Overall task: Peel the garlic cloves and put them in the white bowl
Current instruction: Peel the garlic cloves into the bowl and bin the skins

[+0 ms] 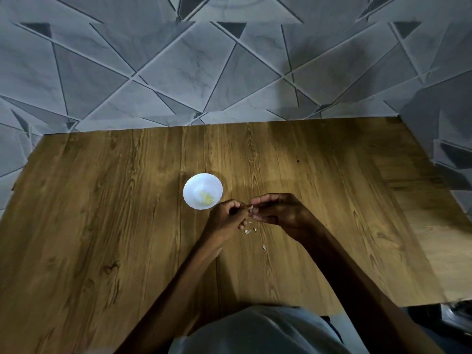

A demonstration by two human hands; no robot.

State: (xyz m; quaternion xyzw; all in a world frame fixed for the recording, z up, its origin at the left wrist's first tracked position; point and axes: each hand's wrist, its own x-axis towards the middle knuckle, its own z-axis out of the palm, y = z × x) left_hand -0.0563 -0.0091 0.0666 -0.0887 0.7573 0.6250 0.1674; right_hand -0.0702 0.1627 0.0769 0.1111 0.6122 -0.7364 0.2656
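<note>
While the left hand [226,219] and right hand [279,213] both pinch a small garlic clove [251,208] between curled fingertips above the worktop [102,226], the white bowl [189,183] sits just beyond and left of the left hand, the nearer one.

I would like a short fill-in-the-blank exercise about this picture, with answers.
1. The bowl is ___ in colour.
2. The left hand and right hand hold a ___ clove between them.
3. Bits of peel lie on the wooden ___.
Answers: white; garlic; table.
</note>
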